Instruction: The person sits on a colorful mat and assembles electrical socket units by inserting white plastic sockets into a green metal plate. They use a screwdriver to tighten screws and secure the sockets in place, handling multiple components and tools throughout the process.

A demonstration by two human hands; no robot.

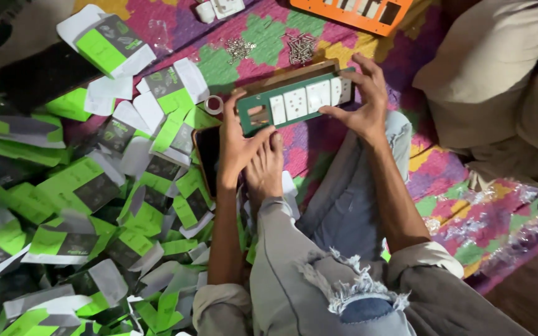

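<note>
Near the frame's top centre, left hand [236, 146] and right hand [361, 99] grasp opposite ends of a green switch panel [294, 102], screws [300, 46] just above.

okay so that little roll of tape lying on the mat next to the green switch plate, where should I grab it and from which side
Take the tape roll by its outer rim, pinching across the ring from above. It lies flat with its hole facing up, so the rim is the exposed part. Come from its far side: the left hand and green switch plate crowd one side, green cartons the other.
</note>
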